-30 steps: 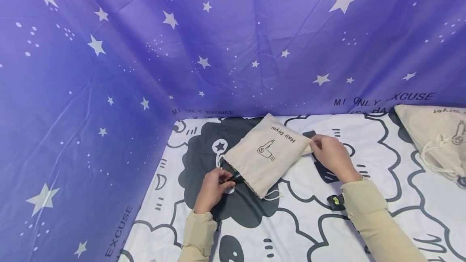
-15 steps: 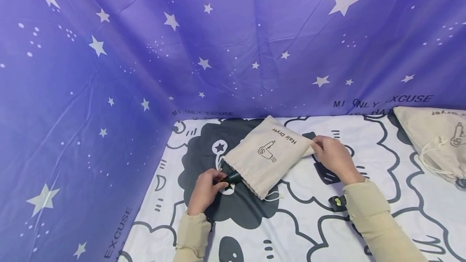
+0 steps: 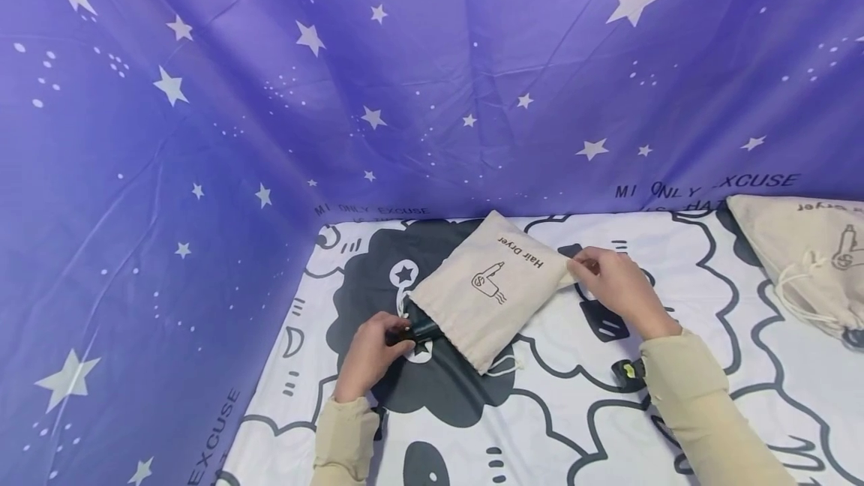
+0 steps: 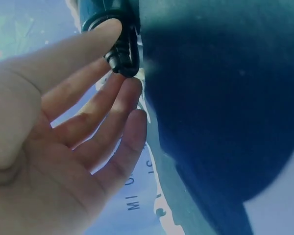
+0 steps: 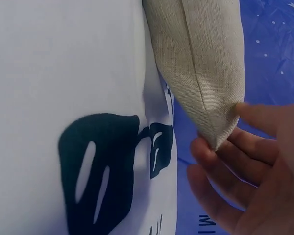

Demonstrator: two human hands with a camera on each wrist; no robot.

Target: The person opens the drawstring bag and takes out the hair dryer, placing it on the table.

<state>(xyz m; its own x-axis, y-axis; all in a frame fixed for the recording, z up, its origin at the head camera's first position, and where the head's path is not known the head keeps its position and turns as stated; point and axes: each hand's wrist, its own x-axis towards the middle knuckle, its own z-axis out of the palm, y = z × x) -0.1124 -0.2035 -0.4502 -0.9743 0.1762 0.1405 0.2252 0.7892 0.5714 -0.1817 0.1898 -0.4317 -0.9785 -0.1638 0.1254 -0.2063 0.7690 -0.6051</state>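
A beige drawstring bag, printed "Hair Dryer", lies at a slant on the patterned cloth. From its mouth at the lower left sticks out the dark green handle of a hair dryer; the rest is hidden inside. My left hand pinches the handle's end, where the left wrist view shows a black cord folded under the thumb. At the opposite end, my right hand pinches the bag's closed corner between thumb and fingers. That corner comes to a point in the right wrist view, by the fingers.
Another beige drawstring bag with the same print lies at the far right, its cord toward the front. A purple star-printed curtain rises behind and to the left. The black-and-white cloth covers the surface below.
My left hand has moved left and slightly down, drawing more of the hair dryer's handle out of the bag. The right hand keeps its grip on the corner, almost still.
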